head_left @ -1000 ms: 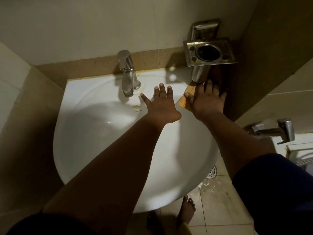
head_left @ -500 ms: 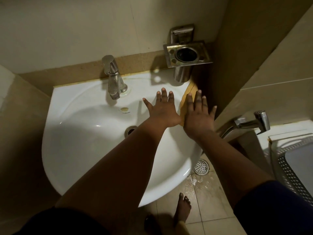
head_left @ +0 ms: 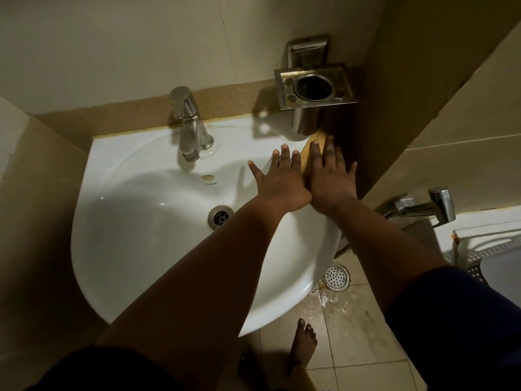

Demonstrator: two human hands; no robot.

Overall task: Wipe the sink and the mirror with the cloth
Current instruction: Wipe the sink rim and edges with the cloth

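Observation:
A white sink (head_left: 135,249) fills the middle of the view, with a steel tap (head_left: 190,128) at its back and a drain (head_left: 220,217) in the bowl. A yellow cloth (head_left: 306,158) lies on the sink's back right rim; only a strip of it shows. My right hand (head_left: 329,176) lies flat on the cloth with straight fingers. My left hand (head_left: 280,180) rests flat on the rim just left of it, fingers spread, touching the right hand at the wrist. No mirror is in view.
A steel tumbler holder (head_left: 314,86) juts from the wall above the cloth. A dark wall (head_left: 408,94) closes the right side. A second tap (head_left: 428,206) and a basin edge (head_left: 485,244) stand at the right. A floor drain (head_left: 337,277) and wet tiles lie below.
My right hand has slid back along the right rim with the cloth, toward my left hand, until the two hands touch. The view has shifted, showing the sink drain.

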